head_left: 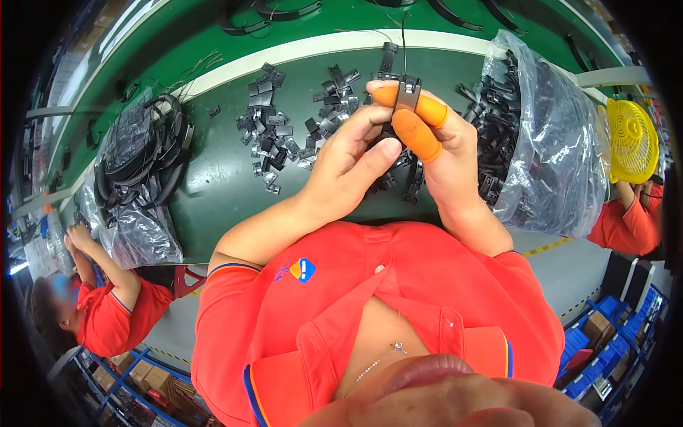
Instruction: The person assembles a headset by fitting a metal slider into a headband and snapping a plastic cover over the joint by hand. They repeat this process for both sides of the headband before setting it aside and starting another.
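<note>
Above the table, both hands meet around a black plastic headband piece point(408, 94) with a thin wire rising from its top. My right hand point(455, 153) has orange finger cots on its thumb and forefinger, which pinch the piece from the right. My left hand point(348, 160) is closed round its lower part, thumb laid over the front; the portion between the palms is hidden. Left of the hands lie small black plastic parts point(269, 135) in loose heaps. More black pieces point(414, 186) lie just below the hands, partly covered by them.
A transparent bag point(551, 156) of black parts stands right on the green table point(220, 171). Black headbands point(146, 153) lie on plastic at left. Beyond a pale rail, further headbands point(284, 13) rest on a green surface. Co-workers point(117, 317) sit either side; a yellow fan point(632, 139) is at right.
</note>
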A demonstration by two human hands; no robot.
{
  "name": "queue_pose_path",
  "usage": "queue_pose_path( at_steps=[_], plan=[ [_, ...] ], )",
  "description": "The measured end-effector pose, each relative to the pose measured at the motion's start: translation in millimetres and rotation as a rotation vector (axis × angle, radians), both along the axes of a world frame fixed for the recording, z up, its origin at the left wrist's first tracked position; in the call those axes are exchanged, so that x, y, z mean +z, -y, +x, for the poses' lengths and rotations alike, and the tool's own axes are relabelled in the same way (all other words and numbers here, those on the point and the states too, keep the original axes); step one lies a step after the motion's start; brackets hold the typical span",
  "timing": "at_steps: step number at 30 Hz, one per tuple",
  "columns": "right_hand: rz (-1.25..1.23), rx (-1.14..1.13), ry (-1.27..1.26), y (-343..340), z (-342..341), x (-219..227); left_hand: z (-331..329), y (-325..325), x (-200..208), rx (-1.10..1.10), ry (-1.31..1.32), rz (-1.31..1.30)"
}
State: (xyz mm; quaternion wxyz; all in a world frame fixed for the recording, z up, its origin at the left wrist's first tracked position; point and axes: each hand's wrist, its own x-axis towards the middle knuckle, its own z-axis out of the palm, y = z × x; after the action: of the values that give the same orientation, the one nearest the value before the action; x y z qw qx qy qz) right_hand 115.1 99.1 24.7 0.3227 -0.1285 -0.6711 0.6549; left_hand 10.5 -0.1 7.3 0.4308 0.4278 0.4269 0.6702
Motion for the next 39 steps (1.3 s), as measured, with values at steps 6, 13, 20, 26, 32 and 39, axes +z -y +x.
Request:
queue_pose_path(
  at_steps=[6,13,20,26,32,39],
  plan=[
    [0.094,-0.056,0.019,6,2,-4,0,-2,-4,-0.03,0.055,0.066],
    [-0.07,-0.058,0.103,13,7,0,2,1,-11,0.057,-0.084,-0.01],
    [-0.319,0.17,-0.072,11,2,-3,7,-1,-11,0.101,0.065,0.029],
    [0.601,0.004,0.056,-12,11,-1,-1,0,3,-0.176,0.213,-0.035],
    [0.598,0.056,-0.004,-9,17,-7,8,0,1,0.136,-0.573,0.057],
    [0.686,0.075,-0.05,-15,20,-9,-1,-3,17,-0.145,-0.575,-0.038]
  ],
)
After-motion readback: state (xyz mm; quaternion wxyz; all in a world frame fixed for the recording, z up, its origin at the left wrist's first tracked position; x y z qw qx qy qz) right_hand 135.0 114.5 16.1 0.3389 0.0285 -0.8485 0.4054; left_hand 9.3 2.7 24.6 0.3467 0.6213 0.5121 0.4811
